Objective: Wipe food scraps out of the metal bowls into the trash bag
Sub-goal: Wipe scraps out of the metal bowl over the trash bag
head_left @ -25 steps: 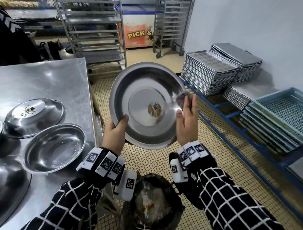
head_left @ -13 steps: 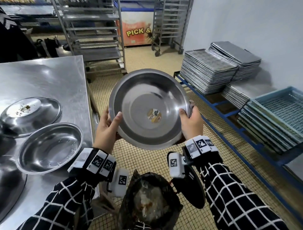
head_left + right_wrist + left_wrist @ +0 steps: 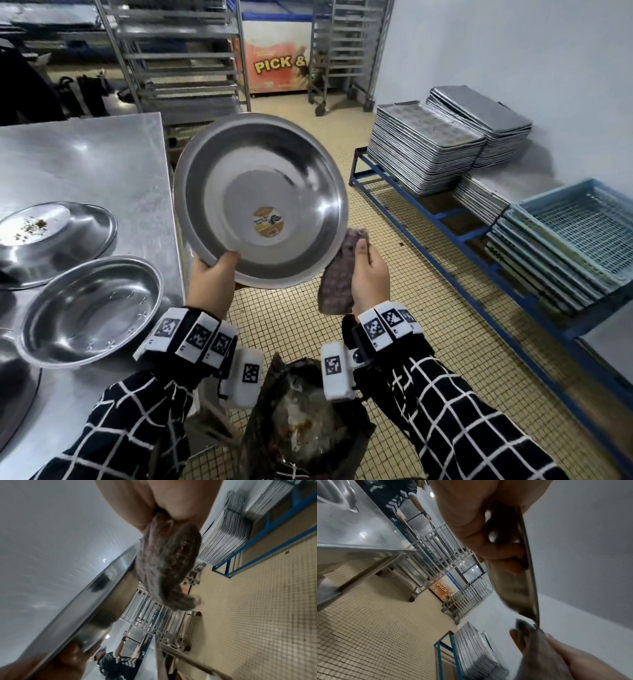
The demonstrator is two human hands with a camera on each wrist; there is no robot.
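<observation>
A wide metal bowl (image 3: 260, 192) with a round sticker at its centre is tilted up toward me above the black trash bag (image 3: 305, 421). My left hand (image 3: 214, 274) grips its lower left rim, thumb inside. In the left wrist view the fingers (image 3: 501, 555) curl behind the bowl (image 3: 520, 588). My right hand (image 3: 370, 274) holds a grey-purple cloth (image 3: 339, 274) beside the bowl's lower right rim. The right wrist view has the cloth (image 3: 168, 563) hanging next to the bowl's rim (image 3: 85, 601).
On the steel table (image 3: 85, 157) at left lie an upturned bowl with scraps (image 3: 51, 236), an empty bowl (image 3: 92, 308) and part of another. Stacked trays (image 3: 428, 150) and blue crates (image 3: 575, 236) sit on a blue rack at right. Wheeled racks (image 3: 178, 51) stand behind.
The right hand has come off the bowl's right rim and dropped lower with the cloth. The left hand shifted to the lower rim, and the bowl swung a little left.
</observation>
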